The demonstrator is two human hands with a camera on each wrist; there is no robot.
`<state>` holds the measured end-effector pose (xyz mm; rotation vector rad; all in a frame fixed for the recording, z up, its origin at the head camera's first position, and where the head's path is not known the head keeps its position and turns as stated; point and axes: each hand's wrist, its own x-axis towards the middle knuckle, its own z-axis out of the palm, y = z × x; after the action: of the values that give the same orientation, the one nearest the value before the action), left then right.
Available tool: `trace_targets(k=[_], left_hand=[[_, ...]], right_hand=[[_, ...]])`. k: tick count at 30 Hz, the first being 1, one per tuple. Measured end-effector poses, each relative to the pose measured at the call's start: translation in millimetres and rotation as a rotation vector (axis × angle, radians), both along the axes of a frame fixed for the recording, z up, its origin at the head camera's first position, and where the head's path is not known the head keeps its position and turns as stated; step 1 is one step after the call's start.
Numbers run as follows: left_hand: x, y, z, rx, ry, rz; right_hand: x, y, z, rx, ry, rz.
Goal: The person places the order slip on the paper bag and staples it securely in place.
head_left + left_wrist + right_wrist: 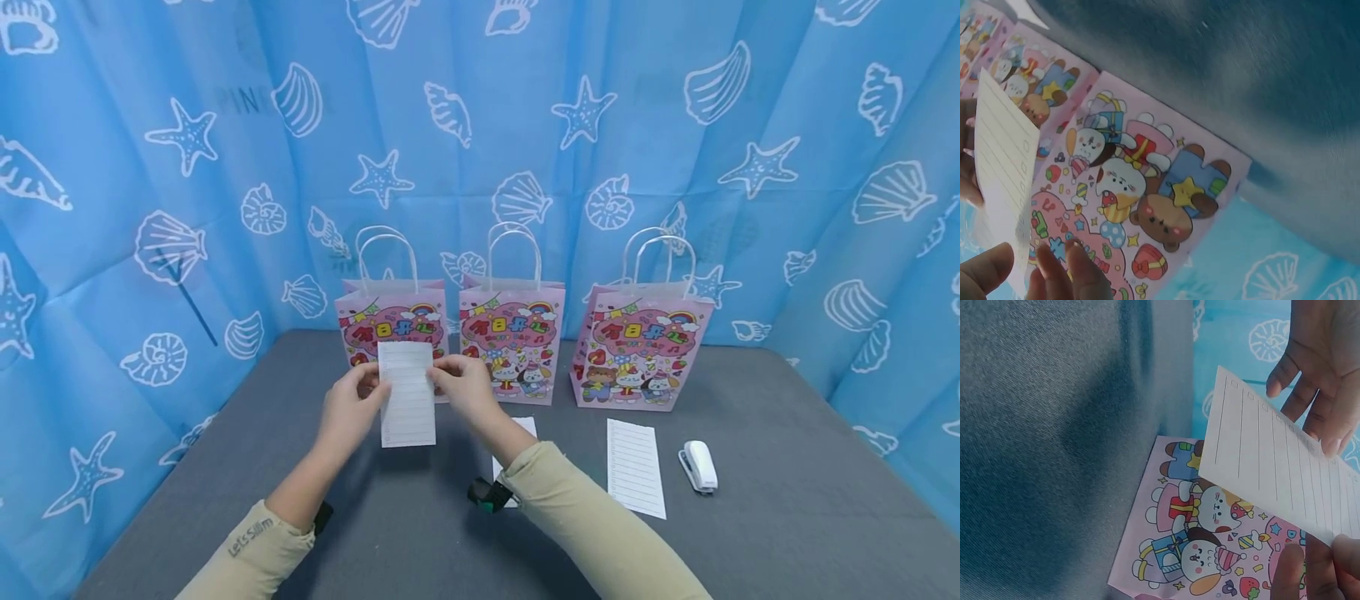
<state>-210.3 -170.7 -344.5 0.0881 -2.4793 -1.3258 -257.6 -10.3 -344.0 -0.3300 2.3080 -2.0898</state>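
Observation:
A white lined paper slip [407, 396] with small checkboxes down one side is held up before the leftmost pink gift bag [352, 310]. My left hand [351, 410] pinches its left edge between thumb and fingers, and my right hand [467, 385] pinches the right edge. In the left wrist view the slip [1004, 150] stands at a slant beside the bag's printed bear and cats. From the right wrist, the lined face of the slip [1266, 450] shows, with fingers at both long edges. The slip covers part of the bag's front.
A middle gift bag [551, 333] and a right gift bag [637, 350] stand along the back of the grey table [787, 500]. Another slip [525, 425] lies partly under my right forearm. To the right lie a third slip [635, 468] and a white stapler [699, 467]. A blue curtain [480, 125] hangs behind.

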Motion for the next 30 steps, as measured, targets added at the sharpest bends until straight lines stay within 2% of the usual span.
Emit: trace_targets(k=[3,8,13,16,19,25,30], left_hand=[[-1.0,-3,6.4,-0.064,0.044,0.009],[-6.2,-16,23.9,-0.206,0.164,0.039],[-25.6,-33,38.6,-0.367,0.327,0.018],[-38.4,-42,46.2,-0.461,0.378,0.004],[-50.3,-48,55.0,-0.511,0.337,-0.016],[-70.2,-52,70.1,-0.569,0.152,-0.084],[-81.5,-54,78.2,-0.582,0.057,-0.092]], right_hand=[[-2.2,0,3.3,0.01,0.02,-0.011],[-6.8,-1,10.4,0.029,0.042,-0.002],[-13.3,-3,17.4,0.004,0.002,-0.012],[-17.4,-4,20.1,-0.014,-0.033,-0.021],[-21.4,-4,23.3,-0.019,-0.05,-0.026],[-29.0,-7,28.7,0.019,-0.045,-0.04],[-33.1,-14,34.1,0.016,-0.047,-0.032]])
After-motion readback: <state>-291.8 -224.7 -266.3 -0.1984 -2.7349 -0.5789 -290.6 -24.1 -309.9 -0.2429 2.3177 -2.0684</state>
